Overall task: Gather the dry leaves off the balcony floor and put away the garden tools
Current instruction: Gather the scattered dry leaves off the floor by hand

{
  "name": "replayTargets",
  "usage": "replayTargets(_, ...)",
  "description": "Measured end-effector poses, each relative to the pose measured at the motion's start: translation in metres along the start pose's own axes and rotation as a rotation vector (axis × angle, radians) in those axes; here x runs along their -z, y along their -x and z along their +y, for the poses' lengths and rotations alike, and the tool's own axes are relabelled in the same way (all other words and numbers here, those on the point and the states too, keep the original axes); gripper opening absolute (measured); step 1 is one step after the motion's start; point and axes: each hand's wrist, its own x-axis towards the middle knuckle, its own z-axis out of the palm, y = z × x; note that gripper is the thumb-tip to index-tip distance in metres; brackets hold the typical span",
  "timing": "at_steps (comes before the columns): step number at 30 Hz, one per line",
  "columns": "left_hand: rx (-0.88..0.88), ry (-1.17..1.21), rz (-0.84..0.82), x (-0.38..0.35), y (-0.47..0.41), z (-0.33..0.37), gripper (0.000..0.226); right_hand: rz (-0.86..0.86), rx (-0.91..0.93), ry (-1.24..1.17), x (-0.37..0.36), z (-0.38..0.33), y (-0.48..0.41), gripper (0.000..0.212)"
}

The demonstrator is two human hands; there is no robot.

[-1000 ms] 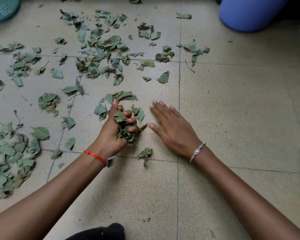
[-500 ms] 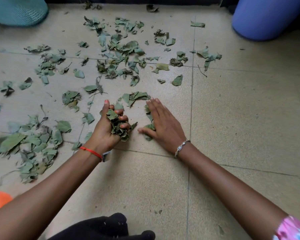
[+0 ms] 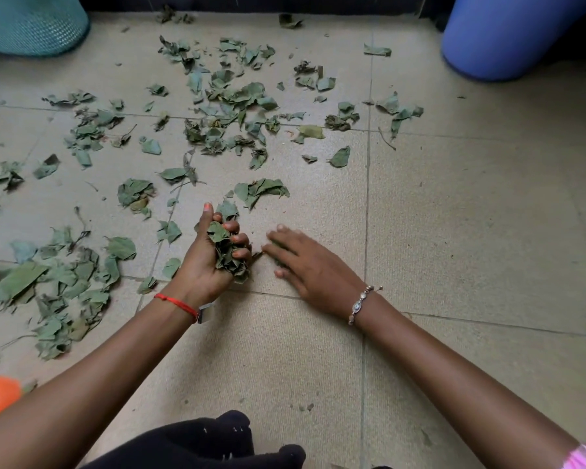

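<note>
L hand [image 3: 214, 258] grips leaf wad [image 3: 227, 255] | R hand [image 3: 305, 262] flat on floor [image 3: 471, 231] | loose leaves [image 3: 230, 106] scattered

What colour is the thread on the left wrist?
Red; the head view shows the thread best.

At eleven and one o'clock, the teal basket [image 3: 31, 25] and blue barrel [image 3: 508, 35] are cut off by the edge. The right hand [image 3: 313, 265] is blurred.

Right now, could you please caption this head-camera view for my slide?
Left hand grips a fistful of dry green leaves; right hand lies flat on the beige tiled floor.
</note>
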Motion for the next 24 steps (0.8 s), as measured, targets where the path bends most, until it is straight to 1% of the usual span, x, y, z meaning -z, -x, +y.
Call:
replayTargets(2,0.008,-0.003,-0.008,-0.001,-0.001,-0.001,0.037,0.04,0.035,-0.067,-0.003,0.0,0.009,0.04)
replayTargets(4,0.01,-0.004,-0.008,-0.001,-0.001,-0.001,0.037,0.095,0.044,-0.099,-0.006,0.001,0.018,0.037)
replayTargets(7,0.016,0.008,-0.007,-0.001,0.0,0.0,0.038,0.192,0.067,-0.079,-0.008,0.004,0.023,0.028)
replayTargets(9,0.02,0.018,-0.01,-0.002,0.001,0.0,0.038,0.261,0.046,-0.076,-0.01,0.007,0.021,0.026)
replayTargets(11,0.018,0.02,-0.012,-0.003,0.003,0.001,0.038,0.37,-0.017,-0.145,-0.008,0.008,0.016,0.024)
replayTargets(12,0.017,0.023,-0.014,-0.003,0.004,0.001,0.039,0.438,-0.089,-0.241,-0.004,0.007,0.014,0.021)
replayTargets(13,0.017,0.026,-0.016,-0.003,0.006,0.002,0.039,0.497,-0.204,-0.384,0.002,0.005,0.012,0.019)
replayTargets(15,0.021,0.037,-0.021,-0.003,0.009,0.002,0.039,0.549,-0.508,-0.747,0.014,0.004,0.007,0.019)
replayTargets(17,0.016,0.041,-0.03,-0.002,0.012,0.004,0.038,0.577,-0.753,-1.266,0.023,0.009,0.004,0.019)
replayTargets(18,0.011,0.041,-0.037,-0.002,0.014,0.004,0.038,0.592,-0.823,-1.571,0.028,0.012,0.004,0.018)
replayTargets(19,0.006,0.042,-0.043,-0.001,0.016,0.005,0.038,0.615,-0.857,-1.84,0.033,0.015,0.004,0.018)
replayTargets(20,0.004,0.042,-0.046,0.0,0.018,0.006,0.038,0.63,-0.858,-2.038,0.038,0.017,0.004,0.017)
replayTargets(21,0.005,0.043,-0.047,0.0,0.019,0.007,0.037,0.629,-0.823,-2.164,0.042,0.018,0.005,0.014)
replayTargets(22,0.004,0.045,-0.046,0.001,0.021,0.008,0.037,0.621,-0.763,-2.233,0.045,0.018,0.005,0.011)
replayTargets(24,0.005,0.054,-0.04,0.003,0.023,0.008,0.038,0.611,-0.663,-2.287,0.049,0.018,0.007,0.027)
